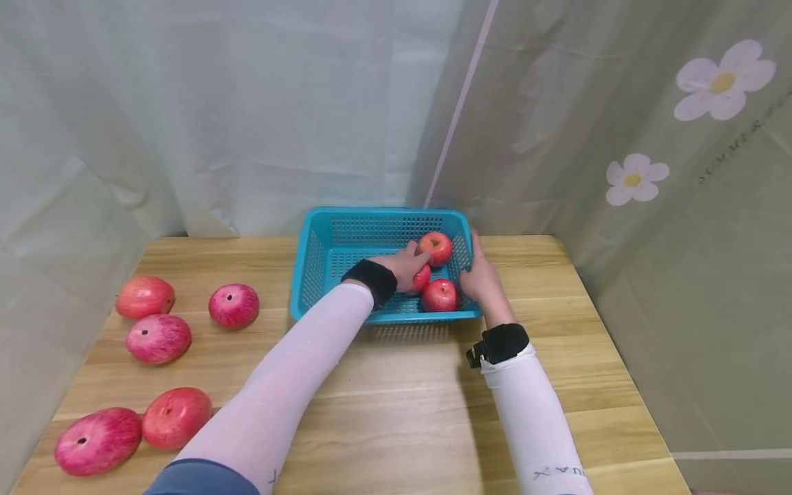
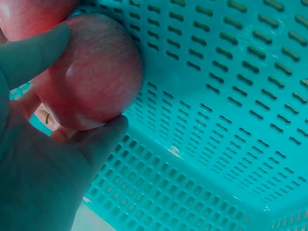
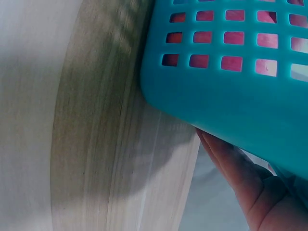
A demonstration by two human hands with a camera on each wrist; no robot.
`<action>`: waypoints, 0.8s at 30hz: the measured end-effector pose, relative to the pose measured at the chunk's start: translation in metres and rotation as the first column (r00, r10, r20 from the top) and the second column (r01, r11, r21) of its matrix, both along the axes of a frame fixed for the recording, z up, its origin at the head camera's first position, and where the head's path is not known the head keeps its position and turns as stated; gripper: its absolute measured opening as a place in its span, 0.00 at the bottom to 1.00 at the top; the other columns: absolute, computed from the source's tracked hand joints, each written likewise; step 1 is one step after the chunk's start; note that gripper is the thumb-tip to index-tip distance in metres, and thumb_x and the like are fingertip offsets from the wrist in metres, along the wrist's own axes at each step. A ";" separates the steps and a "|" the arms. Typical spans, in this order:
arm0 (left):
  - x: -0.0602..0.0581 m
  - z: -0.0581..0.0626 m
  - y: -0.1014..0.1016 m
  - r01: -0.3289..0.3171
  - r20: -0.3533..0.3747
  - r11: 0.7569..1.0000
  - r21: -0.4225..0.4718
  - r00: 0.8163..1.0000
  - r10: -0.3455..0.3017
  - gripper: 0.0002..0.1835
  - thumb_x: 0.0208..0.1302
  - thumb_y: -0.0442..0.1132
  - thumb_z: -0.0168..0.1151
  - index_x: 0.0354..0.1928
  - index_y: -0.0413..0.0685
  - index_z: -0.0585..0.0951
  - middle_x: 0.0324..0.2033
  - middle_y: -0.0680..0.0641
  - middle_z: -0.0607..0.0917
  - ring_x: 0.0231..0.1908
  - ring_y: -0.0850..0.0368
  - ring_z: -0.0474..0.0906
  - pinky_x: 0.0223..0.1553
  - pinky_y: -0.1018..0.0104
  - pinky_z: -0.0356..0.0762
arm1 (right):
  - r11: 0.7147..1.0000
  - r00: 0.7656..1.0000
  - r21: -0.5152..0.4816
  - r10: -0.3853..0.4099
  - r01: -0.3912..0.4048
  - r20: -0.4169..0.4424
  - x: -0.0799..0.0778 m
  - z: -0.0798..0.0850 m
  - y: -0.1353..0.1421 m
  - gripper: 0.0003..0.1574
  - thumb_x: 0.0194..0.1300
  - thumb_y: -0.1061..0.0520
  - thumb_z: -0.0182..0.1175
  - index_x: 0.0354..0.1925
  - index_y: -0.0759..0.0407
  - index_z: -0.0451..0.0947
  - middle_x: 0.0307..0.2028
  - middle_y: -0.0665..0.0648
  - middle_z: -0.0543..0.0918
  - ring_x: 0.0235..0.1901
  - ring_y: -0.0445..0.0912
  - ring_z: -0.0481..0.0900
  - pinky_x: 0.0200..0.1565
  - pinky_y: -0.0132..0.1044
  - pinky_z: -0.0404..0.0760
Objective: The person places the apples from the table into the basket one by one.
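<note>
A blue perforated plastic basket (image 1: 390,317) stands at the back of the table. Inside it my left hand (image 1: 402,267) holds a red apple (image 2: 94,72), thumb on one side and fingers on the other. Two more apples lie close by at the basket's right end: one behind (image 1: 435,247), one in front (image 1: 441,296). My right hand (image 1: 481,280) grips the basket's right side, with the thumb at the rim and the fingers along the outer wall. In the right wrist view some of those fingers (image 3: 231,166) are partly hidden by the basket.
On the wooden table (image 1: 396,412), several red and pink fruits lie at the left, among them a striped one (image 1: 234,306) and a plain red one (image 1: 177,418). A curtain (image 1: 297,117) hangs right behind the basket and along both sides.
</note>
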State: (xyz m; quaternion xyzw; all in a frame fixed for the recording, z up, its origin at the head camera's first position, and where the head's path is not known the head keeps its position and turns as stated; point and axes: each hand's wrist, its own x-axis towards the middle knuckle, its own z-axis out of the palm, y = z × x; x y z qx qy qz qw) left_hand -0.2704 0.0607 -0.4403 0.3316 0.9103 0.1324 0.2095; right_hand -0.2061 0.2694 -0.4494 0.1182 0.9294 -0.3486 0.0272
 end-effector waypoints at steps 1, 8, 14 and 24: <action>0.007 0.010 -0.002 -0.003 0.009 1.000 -0.003 1.000 0.003 0.38 0.68 0.46 0.71 0.77 0.62 0.66 0.75 0.37 0.61 0.71 0.38 0.66 0.59 0.43 0.77 | 1.000 1.000 0.000 0.000 0.000 0.002 0.000 0.000 0.000 0.56 0.76 0.61 0.52 0.88 0.42 0.34 0.70 0.76 0.73 0.54 0.69 0.80 0.48 0.58 0.80; 0.022 0.028 -0.004 -0.025 0.012 1.000 -0.015 1.000 0.026 0.38 0.70 0.43 0.67 0.79 0.56 0.65 0.76 0.35 0.59 0.73 0.39 0.65 0.63 0.40 0.74 | 1.000 1.000 -0.006 -0.004 0.004 0.007 0.001 -0.001 -0.001 0.57 0.76 0.61 0.53 0.88 0.42 0.33 0.71 0.76 0.72 0.57 0.69 0.80 0.52 0.60 0.80; 0.022 0.029 -0.004 -0.023 -0.006 0.999 -0.027 1.000 0.023 0.39 0.68 0.41 0.68 0.79 0.55 0.66 0.76 0.34 0.60 0.72 0.38 0.67 0.64 0.40 0.74 | 1.000 1.000 -0.020 -0.006 0.006 0.002 0.000 -0.002 -0.003 0.56 0.76 0.62 0.53 0.88 0.43 0.34 0.73 0.75 0.70 0.63 0.70 0.77 0.57 0.64 0.79; 0.020 0.034 -0.005 -0.016 -0.008 1.000 -0.013 1.000 0.016 0.43 0.64 0.40 0.69 0.81 0.52 0.64 0.76 0.34 0.60 0.71 0.37 0.68 0.65 0.41 0.74 | 1.000 1.000 -0.027 -0.010 0.010 0.004 -0.002 -0.003 -0.004 0.56 0.75 0.62 0.51 0.88 0.42 0.33 0.74 0.74 0.68 0.62 0.70 0.76 0.55 0.63 0.79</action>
